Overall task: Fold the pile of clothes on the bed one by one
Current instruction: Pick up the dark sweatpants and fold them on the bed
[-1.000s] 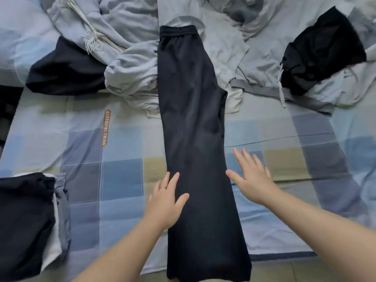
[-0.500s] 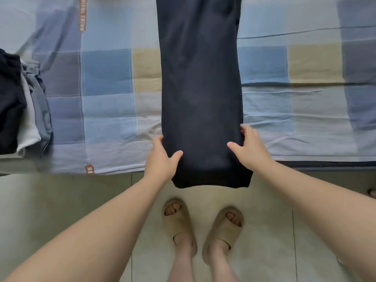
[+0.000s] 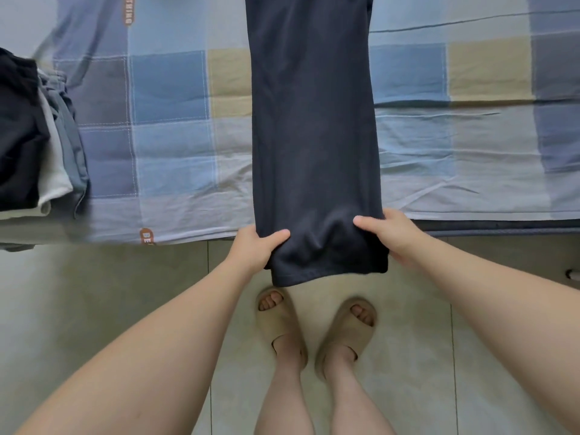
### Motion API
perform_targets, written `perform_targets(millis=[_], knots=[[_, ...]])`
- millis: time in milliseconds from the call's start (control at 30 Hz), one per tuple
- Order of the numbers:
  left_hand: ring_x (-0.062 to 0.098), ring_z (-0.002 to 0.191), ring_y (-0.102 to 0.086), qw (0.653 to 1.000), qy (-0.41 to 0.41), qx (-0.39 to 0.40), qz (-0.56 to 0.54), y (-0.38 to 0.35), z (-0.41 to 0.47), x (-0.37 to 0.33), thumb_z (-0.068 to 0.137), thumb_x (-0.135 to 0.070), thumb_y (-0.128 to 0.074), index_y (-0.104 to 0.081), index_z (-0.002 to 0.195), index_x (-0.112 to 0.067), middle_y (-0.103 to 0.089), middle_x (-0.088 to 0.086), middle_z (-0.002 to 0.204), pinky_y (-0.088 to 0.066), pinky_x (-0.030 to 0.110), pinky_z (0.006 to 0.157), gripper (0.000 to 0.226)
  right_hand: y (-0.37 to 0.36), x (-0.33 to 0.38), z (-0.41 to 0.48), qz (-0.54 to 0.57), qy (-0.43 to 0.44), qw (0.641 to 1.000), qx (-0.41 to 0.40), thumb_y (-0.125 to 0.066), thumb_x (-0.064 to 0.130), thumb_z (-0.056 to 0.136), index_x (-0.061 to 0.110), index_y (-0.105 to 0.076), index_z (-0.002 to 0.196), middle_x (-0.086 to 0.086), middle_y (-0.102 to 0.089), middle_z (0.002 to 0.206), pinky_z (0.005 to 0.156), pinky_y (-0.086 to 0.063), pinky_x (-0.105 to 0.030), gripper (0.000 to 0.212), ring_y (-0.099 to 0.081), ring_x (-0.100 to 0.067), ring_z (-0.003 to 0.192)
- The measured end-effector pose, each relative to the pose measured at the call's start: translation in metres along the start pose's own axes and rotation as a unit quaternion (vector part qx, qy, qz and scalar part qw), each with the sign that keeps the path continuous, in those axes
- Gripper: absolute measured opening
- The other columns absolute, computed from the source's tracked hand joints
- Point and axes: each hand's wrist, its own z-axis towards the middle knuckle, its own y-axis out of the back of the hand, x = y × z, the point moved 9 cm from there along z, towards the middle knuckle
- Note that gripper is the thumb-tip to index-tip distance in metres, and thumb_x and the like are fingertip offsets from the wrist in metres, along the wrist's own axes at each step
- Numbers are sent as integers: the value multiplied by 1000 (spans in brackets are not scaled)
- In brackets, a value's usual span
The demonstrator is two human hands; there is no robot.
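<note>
Dark navy trousers (image 3: pixel 314 127), folded lengthwise, lie stretched across the checked bed sheet (image 3: pixel 169 142), with the hem end hanging over the bed's front edge. My left hand (image 3: pixel 254 246) grips the hem's left corner, thumb on top. My right hand (image 3: pixel 389 233) grips the right corner the same way. The waistband end runs out of the top of the view. The unfolded pile is out of view.
A stack of folded clothes (image 3: pixel 34 136), black, white and grey, sits at the bed's left edge. Below the bed is a tiled floor (image 3: pixel 125 287), where my feet in beige slippers (image 3: pixel 282 321) stand right under the hem.
The view tilted down from the bed to its front edge. My hands went from flat beside the trousers to gripping both hem corners, which have lifted slightly.
</note>
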Motion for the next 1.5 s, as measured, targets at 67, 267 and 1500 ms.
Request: perform_targets(millis=[67, 267, 1500], knots=[[14, 78, -68, 1000, 7, 14, -21, -2, -12, 5, 93, -21, -70, -68, 110, -13, -72, -3, 93, -53, 23, 56, 18, -5, -14, -14, 3, -35, 999, 27, -74, 10, 87, 14, -70, 114, -2, -76, 108, 83, -55, -33, 28, -72, -20, 98], [17, 80, -68, 991, 71, 17, -112, 6, -79, 0, 97, -18, -67, -67, 107, -14, -71, 2, 99, -61, 30, 65, 11, 8, -11, -94, 71, -105, 992, 4, -73, 14, 89, 11, -66, 115, -4, -76, 109, 86, -56, -33, 27, -71, -22, 101], [12, 51, -50, 966, 179, 74, -171, 18, -483, 89, 95, -21, -67, -60, 95, -15, -55, 0, 56, -44, 20, 56, 9, 64, -76, -513, 252, -107, 961, -44, -72, 11, 90, 7, -61, 108, -11, -68, 100, 62, -58, -32, 22, -68, -24, 78]])
